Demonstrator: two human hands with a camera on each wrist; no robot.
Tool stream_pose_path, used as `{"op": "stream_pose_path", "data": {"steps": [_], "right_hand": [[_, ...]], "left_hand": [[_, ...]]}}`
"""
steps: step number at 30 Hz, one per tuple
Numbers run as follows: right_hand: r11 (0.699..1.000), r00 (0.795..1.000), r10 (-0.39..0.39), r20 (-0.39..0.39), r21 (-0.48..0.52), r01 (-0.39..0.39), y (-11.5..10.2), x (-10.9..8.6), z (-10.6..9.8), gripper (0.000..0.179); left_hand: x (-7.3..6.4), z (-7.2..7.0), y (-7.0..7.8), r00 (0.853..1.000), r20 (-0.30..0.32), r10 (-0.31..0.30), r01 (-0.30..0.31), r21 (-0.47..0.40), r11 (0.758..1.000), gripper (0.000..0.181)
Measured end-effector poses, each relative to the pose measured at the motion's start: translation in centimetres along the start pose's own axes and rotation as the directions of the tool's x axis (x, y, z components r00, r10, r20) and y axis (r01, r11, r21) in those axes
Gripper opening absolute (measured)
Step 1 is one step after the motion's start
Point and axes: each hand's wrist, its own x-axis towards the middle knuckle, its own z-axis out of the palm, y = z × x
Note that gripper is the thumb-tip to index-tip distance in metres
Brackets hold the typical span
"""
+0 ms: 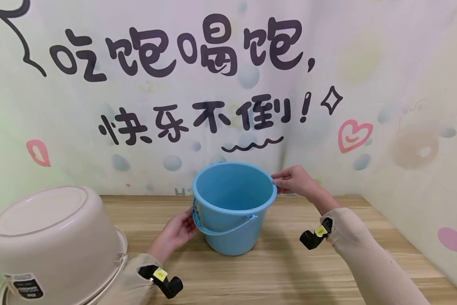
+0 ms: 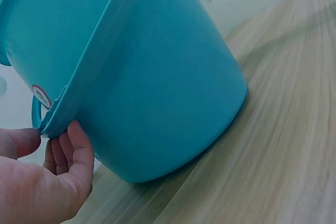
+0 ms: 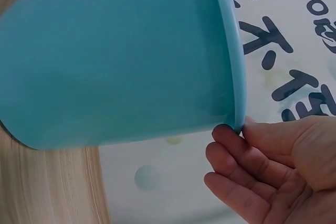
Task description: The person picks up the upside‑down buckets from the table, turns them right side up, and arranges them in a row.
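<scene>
A light blue plastic bucket [image 1: 232, 228] stands mouth up on the wood-grain table. Its blue handle [image 1: 224, 232] hangs down across the front. At the bucket's left side, my left hand [image 1: 178, 231] pinches its edge near the handle, thumb [image 2: 25, 142] on one side and fingers [image 2: 79, 145] curled beneath. A small round sticker [image 2: 41, 96] shows on the bucket close to that spot. On the far right, my right hand [image 1: 295, 181] pinches the rim [image 3: 237, 61] between thumb and index finger, its other fingers loosely bent below.
To the left, a large beige tub [image 1: 57, 241] sits upside down, with a dark label on its side and another rim under it. A printed cloth [image 1: 198, 97] with large black characters hangs behind the wooden table [image 1: 289, 271]. Another pale wall rises along the right edge.
</scene>
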Motion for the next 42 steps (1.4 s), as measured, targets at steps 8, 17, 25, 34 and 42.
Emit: {"op": "stream_pose_path", "data": {"steps": [8, 17, 25, 34, 42], "right_hand": [[1.000, 1.000, -0.010, 0.002, 0.020, 0.010, 0.1, -0.2, 0.2, 0.034], [0.999, 0.999, -0.027, 0.021, 0.034, 0.026, 0.4, -0.2, 0.0, 0.037], [0.997, 0.997, -0.073, 0.009, -0.031, 0.073, 0.3, -0.6, -0.4, 0.039], [0.981, 0.992, -0.122, -0.038, -0.157, 0.114, -1.2, -0.5, -0.5, 0.036], [0.979, 0.985, -0.171, -0.036, -0.121, 0.165, -3.5, -0.9, -0.3, 0.035]], "left_hand": [[-0.2, -0.2, -0.2, 0.999, 0.014, -0.030, 0.029, 0.028, 0.999, 0.015], [-0.1, -0.3, 0.0, 1.000, 0.007, -0.023, 0.022, 0.089, 0.996, 0.016], [-1.2, -0.7, 1.1, 1.000, -0.029, -0.006, 0.012, 0.227, 0.974, 0.022], [-3.5, -0.7, 3.8, 1.000, -0.016, 0.004, 0.002, 0.348, 0.937, 0.012], [-5.7, -0.8, 5.9, 1.000, 0.027, 0.002, -0.014, 0.450, 0.893, 0.017]]}}
